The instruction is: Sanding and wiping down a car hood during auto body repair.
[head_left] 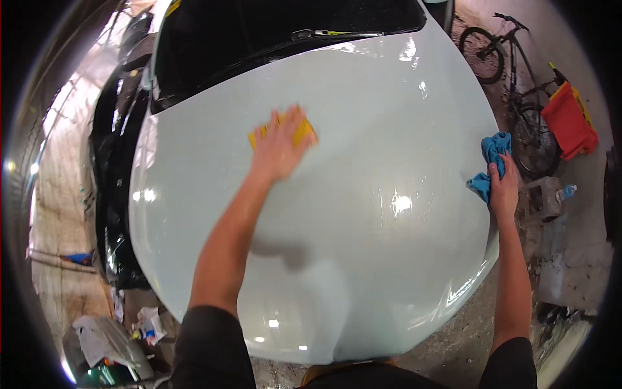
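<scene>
A pale, glossy car hood [350, 214] spreads out in front of me. My left hand [280, 148] lies over a flat yellow cloth [302, 134] on the upper left-middle of the hood. Its fingers are spread across the cloth and slightly blurred, with the thumb by the cloth's right edge. At the hood's right edge, my right hand [505, 188] grips a bunched blue cloth [496, 146]. A loose fold of that cloth hangs to the left of the fingers. Bright reflections and shadows fall across the hood.
Beyond the hood are the dark windshield [278, 32] and a wiper [337, 34]. A bicycle [512, 71], a red cloth [570, 123] and a grey block [544, 200] with a bottle [569, 191] are on the right. Another dark vehicle part [120, 181] lines the left side.
</scene>
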A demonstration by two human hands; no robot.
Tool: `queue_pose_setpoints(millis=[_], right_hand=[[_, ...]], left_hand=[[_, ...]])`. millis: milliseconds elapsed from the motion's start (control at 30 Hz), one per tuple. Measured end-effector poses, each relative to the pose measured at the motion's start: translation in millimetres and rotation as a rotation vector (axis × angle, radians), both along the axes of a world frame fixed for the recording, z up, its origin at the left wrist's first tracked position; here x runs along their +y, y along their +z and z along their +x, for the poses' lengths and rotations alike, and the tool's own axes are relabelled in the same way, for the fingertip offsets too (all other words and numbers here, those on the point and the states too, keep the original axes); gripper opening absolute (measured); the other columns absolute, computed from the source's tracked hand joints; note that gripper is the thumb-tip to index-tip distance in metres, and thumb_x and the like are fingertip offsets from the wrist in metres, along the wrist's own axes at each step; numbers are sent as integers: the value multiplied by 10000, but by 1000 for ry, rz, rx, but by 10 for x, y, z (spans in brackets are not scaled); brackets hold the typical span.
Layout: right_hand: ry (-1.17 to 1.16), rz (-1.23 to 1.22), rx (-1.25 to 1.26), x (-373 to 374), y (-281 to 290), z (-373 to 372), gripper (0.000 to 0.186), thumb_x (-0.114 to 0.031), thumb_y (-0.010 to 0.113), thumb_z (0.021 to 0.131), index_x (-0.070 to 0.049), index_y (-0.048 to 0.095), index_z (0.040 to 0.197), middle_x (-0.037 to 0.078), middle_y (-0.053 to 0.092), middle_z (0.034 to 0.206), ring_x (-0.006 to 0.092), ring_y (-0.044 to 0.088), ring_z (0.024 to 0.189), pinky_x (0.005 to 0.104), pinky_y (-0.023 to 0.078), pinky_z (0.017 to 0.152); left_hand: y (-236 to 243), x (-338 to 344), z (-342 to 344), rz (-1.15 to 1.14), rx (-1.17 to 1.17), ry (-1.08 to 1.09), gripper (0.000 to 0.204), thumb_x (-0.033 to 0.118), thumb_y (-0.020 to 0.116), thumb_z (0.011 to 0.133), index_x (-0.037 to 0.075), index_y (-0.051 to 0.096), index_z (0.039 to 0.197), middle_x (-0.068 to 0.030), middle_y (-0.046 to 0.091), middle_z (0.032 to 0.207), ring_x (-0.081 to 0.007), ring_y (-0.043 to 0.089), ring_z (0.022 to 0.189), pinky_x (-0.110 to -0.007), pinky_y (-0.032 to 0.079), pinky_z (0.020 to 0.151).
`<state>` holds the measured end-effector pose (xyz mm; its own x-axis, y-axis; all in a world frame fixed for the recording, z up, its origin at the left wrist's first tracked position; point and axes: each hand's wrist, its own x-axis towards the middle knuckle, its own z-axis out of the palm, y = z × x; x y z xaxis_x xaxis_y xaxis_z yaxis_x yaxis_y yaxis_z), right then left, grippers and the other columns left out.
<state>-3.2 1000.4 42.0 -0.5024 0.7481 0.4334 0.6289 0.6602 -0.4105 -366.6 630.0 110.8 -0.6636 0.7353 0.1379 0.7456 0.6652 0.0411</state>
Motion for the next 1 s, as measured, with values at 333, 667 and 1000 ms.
queue_pose_setpoints(millis=[333,667,1000], right_hand=[[-24,-51,-11,-78,68,70,459,-371,522,1007,-44,533,1329,149,485,1477,341,478,1339,399,359,1117],[59,-8,32,104,-42,-75,470,-393,515,1000,-53,540,1323,172,499,1454,372,478,1318,425,375,1097],[28,37,58,92,-24,-137,467,-404,531,984,-91,555,1330,151,501,1462,363,487,1310,437,386,1088]], left_hand=[[48,1285,-1914,0,-74,249,931,833,353,858,277,216,1593,49,142,1667,-281,97,1540,-656,91,1187],[-121,-313,186,13,49,-10,638,537,399,1014,228,306,1564,-28,233,1649,-366,209,1505,-652,174,1162],[-1087,-2713,4207,9,-162,272,660,426,565,926,211,391,1524,-178,234,1628,-549,112,1472,-743,31,1111]])
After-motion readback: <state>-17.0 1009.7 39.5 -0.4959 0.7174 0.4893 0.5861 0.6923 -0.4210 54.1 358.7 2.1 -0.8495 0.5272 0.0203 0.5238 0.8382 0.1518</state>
